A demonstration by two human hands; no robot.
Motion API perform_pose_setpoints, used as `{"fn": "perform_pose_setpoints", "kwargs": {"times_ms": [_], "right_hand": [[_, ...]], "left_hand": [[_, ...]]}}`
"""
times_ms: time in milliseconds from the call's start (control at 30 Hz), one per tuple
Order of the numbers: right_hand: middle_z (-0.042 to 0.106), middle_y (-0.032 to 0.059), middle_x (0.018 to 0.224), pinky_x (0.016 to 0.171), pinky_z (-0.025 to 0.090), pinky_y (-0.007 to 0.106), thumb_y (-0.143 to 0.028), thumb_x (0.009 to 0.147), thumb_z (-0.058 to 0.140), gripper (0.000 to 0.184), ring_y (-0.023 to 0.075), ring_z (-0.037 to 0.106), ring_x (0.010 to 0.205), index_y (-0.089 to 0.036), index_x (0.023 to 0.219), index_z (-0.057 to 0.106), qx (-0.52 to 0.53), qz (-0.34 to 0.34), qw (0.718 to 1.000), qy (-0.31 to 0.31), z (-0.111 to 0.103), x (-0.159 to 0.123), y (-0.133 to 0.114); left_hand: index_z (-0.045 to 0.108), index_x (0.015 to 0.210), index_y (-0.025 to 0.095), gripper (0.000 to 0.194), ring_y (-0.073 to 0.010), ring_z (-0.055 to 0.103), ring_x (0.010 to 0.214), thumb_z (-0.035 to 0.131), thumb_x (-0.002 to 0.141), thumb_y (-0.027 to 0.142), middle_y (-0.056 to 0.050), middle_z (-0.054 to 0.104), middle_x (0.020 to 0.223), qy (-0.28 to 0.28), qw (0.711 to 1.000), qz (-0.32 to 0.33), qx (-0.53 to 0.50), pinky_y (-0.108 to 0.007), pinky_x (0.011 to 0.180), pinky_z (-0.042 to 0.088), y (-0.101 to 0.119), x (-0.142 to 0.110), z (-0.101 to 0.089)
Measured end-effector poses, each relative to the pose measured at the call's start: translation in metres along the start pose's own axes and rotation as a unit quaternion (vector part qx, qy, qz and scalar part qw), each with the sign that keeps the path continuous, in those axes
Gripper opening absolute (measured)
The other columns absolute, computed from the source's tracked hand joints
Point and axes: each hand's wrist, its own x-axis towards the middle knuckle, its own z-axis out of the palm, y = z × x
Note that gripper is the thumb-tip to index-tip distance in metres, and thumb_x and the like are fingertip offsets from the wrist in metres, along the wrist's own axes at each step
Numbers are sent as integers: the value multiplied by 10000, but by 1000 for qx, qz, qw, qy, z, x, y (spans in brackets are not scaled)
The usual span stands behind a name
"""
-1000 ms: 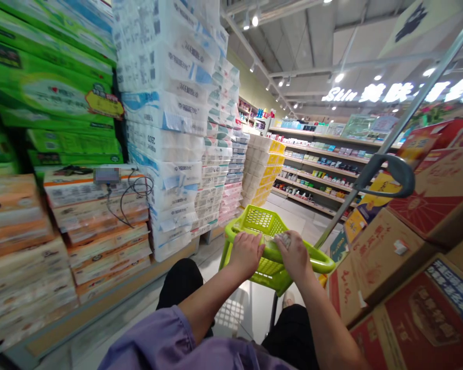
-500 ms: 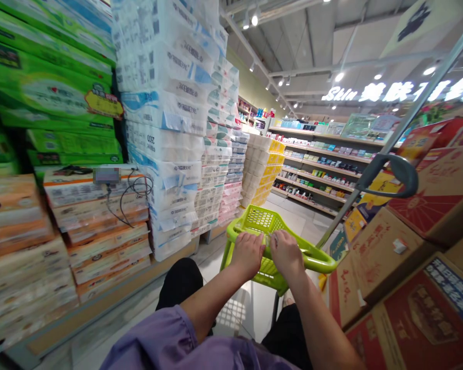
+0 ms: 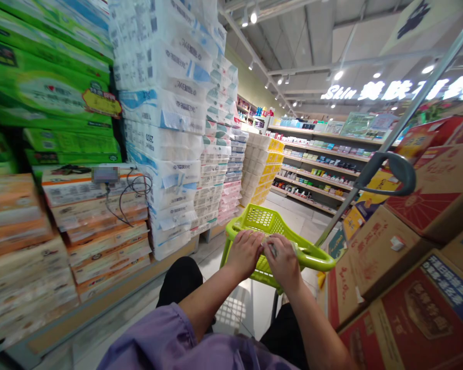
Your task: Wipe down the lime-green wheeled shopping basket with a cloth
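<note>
A lime-green plastic shopping basket [image 3: 315, 256] stands on the floor in front of my knees. My left hand [image 3: 246, 253] lies on its near rim with the fingers bent over the edge. My right hand [image 3: 283, 263] is right beside it, touching it, with the fingers closed on a small greyish item [image 3: 273, 250] that I cannot make out. Both forearms reach forward from a purple sleeve [image 3: 165, 339].
The basket's grey pull handle [image 3: 389, 172] on a metal pole slants up to the right. Stacked tissue packs [image 3: 165, 128] and green and orange packs [image 3: 54, 103] fill the left. Red and brown cartons [image 3: 409, 288] crowd the right. Shelves [image 3: 324, 169] line the aisle ahead.
My right hand has slid left along the rim until it meets my left hand, carrying the small greyish item. The left hand has stayed on the rim.
</note>
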Motion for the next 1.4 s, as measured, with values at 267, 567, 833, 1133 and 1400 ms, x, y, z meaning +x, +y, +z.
{"fn": "perform_pose_setpoints", "kwargs": {"times_ms": [267, 567, 833, 1133, 1400], "right_hand": [[624, 145, 1099, 943, 459, 449, -256, 937, 399, 306, 267, 543, 1091, -155, 1128, 616, -102, 12, 993, 61, 11, -13, 8], [624, 105, 1051, 943, 444, 440, -236, 921, 447, 238, 251, 548, 1038, -192, 1088, 610, -164, 9, 983, 83, 4, -23, 21], [603, 113, 1144, 991, 422, 435, -188, 897, 476, 275, 256, 508, 1139, -184, 1143, 598, -148, -61, 986, 54, 5, -27, 19], [594, 124, 1171, 995, 430, 447, -178, 904, 465, 312, 262, 488, 1191, -183, 1197, 572, -147, -52, 986, 64, 13, -25, 16], [610, 138, 1132, 980, 417, 493, -262, 943, 439, 249, 280, 515, 1141, -179, 1112, 601, -186, 28, 978, 90, 2, -33, 34]], "left_hand": [[474, 1320, 196, 377, -223, 462, 1244, 403, 961, 285, -59, 579, 1311, -22, 1000, -5, -2, -418, 1089, 303, 2, 1, -1], [441, 1339, 185, 398, -234, 479, 1213, 417, 961, 308, -63, 562, 1332, -49, 999, 0, -4, -419, 1082, 289, 3, 4, 0], [447, 1332, 180, 394, -223, 493, 1189, 426, 959, 308, -62, 565, 1330, -53, 999, 11, -7, -401, 1069, 311, 6, 7, 4], [443, 1336, 182, 394, -223, 501, 1173, 415, 961, 299, -71, 571, 1321, -47, 999, 23, 4, -409, 1060, 318, 2, 8, 5], [447, 1337, 197, 401, -221, 503, 1179, 439, 950, 301, -79, 582, 1303, -52, 999, 10, 6, -423, 1055, 329, -5, 11, 7]]}}
